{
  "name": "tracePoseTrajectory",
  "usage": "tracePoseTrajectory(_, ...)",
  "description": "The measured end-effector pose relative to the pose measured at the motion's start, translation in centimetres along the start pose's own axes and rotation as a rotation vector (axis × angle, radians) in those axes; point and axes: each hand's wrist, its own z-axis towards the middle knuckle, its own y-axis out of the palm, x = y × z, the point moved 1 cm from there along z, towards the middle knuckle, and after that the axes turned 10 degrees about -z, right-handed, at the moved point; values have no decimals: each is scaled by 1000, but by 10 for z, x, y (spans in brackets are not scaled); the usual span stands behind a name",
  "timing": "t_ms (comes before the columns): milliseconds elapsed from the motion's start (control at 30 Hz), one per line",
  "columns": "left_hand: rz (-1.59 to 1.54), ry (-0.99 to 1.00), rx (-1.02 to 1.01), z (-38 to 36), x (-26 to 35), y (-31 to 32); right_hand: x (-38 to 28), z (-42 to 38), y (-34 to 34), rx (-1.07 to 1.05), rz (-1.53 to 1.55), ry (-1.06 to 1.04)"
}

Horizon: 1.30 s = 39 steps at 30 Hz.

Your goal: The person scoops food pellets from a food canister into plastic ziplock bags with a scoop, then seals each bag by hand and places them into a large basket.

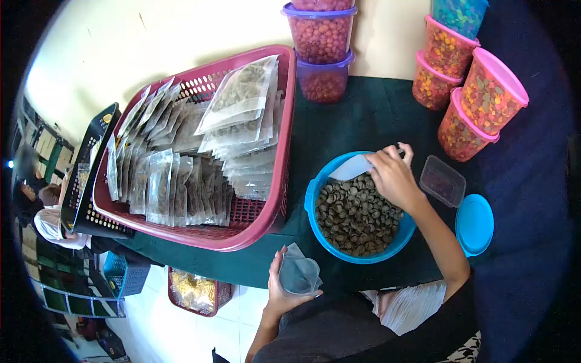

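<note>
My right hand (393,172) grips the handle of a whitish plastic scoop (352,167), whose flat blade lies at the far left rim of a blue tub (310,209). Small dark grey-green, disc-like pieces (357,218) fill much of the tub. Below and left of it, my left hand (280,290) has its fingers wrapped round a clear, round-rimmed plastic cup (300,276). A clear plastic pouch (295,251) shows behind the cup, against the same hand; whether the cup sits inside it I cannot tell.
A maroon basket (287,139) full of filled clear packets (242,103) stands left. Lidded tubs (324,39) are stacked at the back, more (484,100) at right. A rectangular container (443,181) and blue lid (475,225) lie beside the tub. Another person (53,221) is far left.
</note>
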Motion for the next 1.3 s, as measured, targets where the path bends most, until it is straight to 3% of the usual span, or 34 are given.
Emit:
tracePoseTrajectory(100, 9, 57, -64, 4, -1, -2, -6, 5, -2, -12, -2, -31)
tracePoseTrajectory(167, -54, 37, -71, 3, -3, -4, -10, 7, -3, -13, 209, -124)
tracePoseTrajectory(333, -104, 37, -129, 4, -8, -12, -25, -1, 0, -92, 204, -250)
tracePoseTrajectory(700, -214, 38, -236, 7, -12, -11, -21, -19, -19, -379, 280, -133)
tracePoseTrajectory(1000, -165, 52, -184, 4, -11, -7, -25, -19, -7, -349, 226, -124)
tracePoseTrajectory(1233, -89, 102, -62, -1, 0, 2, -11, 0, -31, -256, 184, -321)
tracePoseTrajectory(1300, -98, 91, -37, -4, 0, 4, -14, 8, -33, -130, 109, -367)
